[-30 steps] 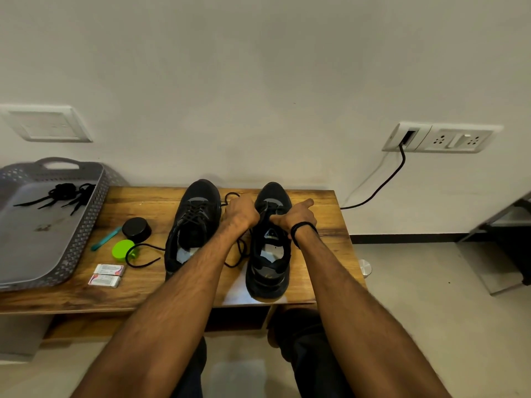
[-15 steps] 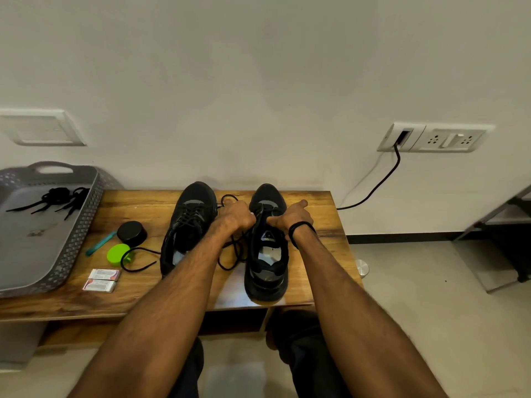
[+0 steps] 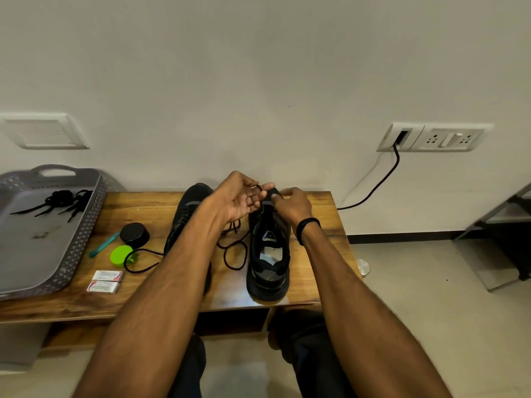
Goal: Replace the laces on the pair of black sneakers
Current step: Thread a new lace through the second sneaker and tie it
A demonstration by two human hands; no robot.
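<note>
The left grip (image 3: 238,201) has risen off the right-hand sneaker (image 3: 268,254) and turned palm-up, fingers curled round the black lace (image 3: 236,255). The right grip (image 3: 293,206) pinches that lace at the toe. Slack trails across the counter (image 3: 319,225), so lacing here seems barely begun.

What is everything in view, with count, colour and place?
sneakers: 2, black, side by side on wooden table
lace: 1, black, loose between sneakers
spare laces: 1 bundle, black, in tray
tray: 1, grey, table's left end
round case: 1, black, beside tray
lid: 1, green, near round case
small boxes: 2, white, table's front
socket panel: 1, white, right wall
left hand: 1, fingers hold lace
right hand: 1, fingers pinch lace
</note>
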